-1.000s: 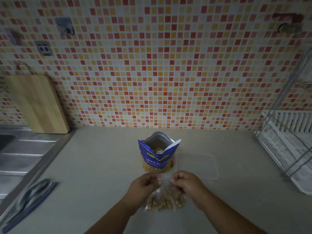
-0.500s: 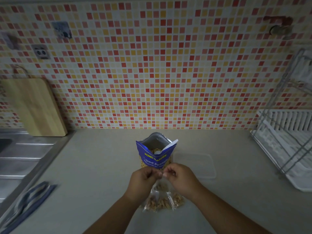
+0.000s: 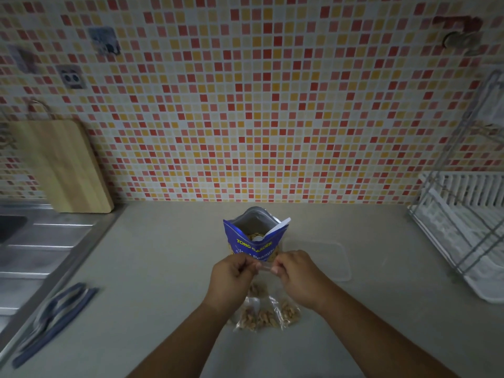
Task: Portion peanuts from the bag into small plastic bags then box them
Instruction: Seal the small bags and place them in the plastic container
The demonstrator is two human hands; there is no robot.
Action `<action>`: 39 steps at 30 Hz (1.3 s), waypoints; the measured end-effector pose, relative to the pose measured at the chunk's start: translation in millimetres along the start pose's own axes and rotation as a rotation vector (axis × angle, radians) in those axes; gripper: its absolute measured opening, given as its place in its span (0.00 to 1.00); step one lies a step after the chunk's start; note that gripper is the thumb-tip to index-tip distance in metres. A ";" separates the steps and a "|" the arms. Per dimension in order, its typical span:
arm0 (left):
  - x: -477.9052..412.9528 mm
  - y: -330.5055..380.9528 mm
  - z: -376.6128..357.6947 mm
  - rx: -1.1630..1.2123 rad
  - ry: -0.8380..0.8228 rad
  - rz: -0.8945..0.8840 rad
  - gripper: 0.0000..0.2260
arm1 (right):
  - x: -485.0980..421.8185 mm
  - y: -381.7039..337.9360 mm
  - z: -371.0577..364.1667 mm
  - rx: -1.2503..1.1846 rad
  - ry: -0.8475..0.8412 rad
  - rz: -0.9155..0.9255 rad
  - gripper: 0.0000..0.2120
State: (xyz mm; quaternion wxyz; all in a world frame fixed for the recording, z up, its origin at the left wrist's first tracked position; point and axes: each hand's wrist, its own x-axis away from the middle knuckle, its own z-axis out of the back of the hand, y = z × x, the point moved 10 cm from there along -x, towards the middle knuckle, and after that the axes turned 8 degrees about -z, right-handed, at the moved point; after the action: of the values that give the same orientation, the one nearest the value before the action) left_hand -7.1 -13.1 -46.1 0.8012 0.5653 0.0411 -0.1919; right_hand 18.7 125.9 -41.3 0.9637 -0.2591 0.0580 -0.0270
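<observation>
Peanuts [image 3: 249,320] are sitting in the small plastic bag [image 3: 266,309] just before the open blue bag [image 3: 255,241], and I am pinching its top strip with my left hand [image 3: 231,276] and right hand [image 3: 297,274], apparently sealing it, with boxing into the clear container [image 3: 321,257] not yet begun.

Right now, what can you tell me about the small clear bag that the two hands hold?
The small clear bag is thin, crinkled transparent plastic with peanuts gathered in its lower part. The left hand and right hand pinch its top edge, one at each end, and it hangs down between them. It is in front of the blue peanut bag, over the grey counter; whether its bottom touches the counter is unclear.
</observation>
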 end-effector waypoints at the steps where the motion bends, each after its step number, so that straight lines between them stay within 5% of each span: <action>1: -0.3 -2.6 2.0 0.014 0.005 0.011 0.14 | 0.9 1.7 -0.2 0.000 -0.004 -0.007 0.08; 7: 4.3 -21.2 8.7 0.142 0.011 0.126 0.07 | 6.0 3.3 -7.0 -0.014 -0.020 -0.016 0.08; 11: 11.2 -51.8 17.4 0.325 -0.019 0.375 0.07 | 0.7 23.4 -19.4 -0.144 -0.115 -0.144 0.06; 14: 20.7 -83.9 20.8 0.239 -0.097 0.499 0.06 | 0.4 43.5 -38.7 -0.153 -0.201 -0.234 0.05; 20: 32.3 -135.8 26.3 0.181 0.001 0.636 0.08 | -7.3 42.1 -82.6 -0.050 -0.221 -0.228 0.09; 26: 19.4 -140.9 35.0 -0.202 0.021 0.530 0.08 | -20.7 34.4 -112.1 0.226 -0.206 -0.214 0.18; 32: 10.8 -146.0 30.6 -0.459 -0.069 0.426 0.10 | -25.1 36.8 -116.4 0.300 -0.196 -0.263 0.12; 36: 7.8 -145.6 25.3 -0.486 -0.105 0.393 0.13 | -21.9 47.3 -106.4 -0.069 -0.223 -0.406 0.06; 39: -2.9 -113.0 22.2 -0.511 -0.070 0.128 0.18 | -17.0 50.9 -94.2 -0.396 -0.226 -0.471 0.06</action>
State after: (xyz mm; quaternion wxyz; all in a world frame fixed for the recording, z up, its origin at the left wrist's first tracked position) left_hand -53.1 -65.2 -137.9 0.9293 0.3392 0.0247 -0.1436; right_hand -8.9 124.5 -146.2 0.8624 -0.4490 -0.1067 -0.2082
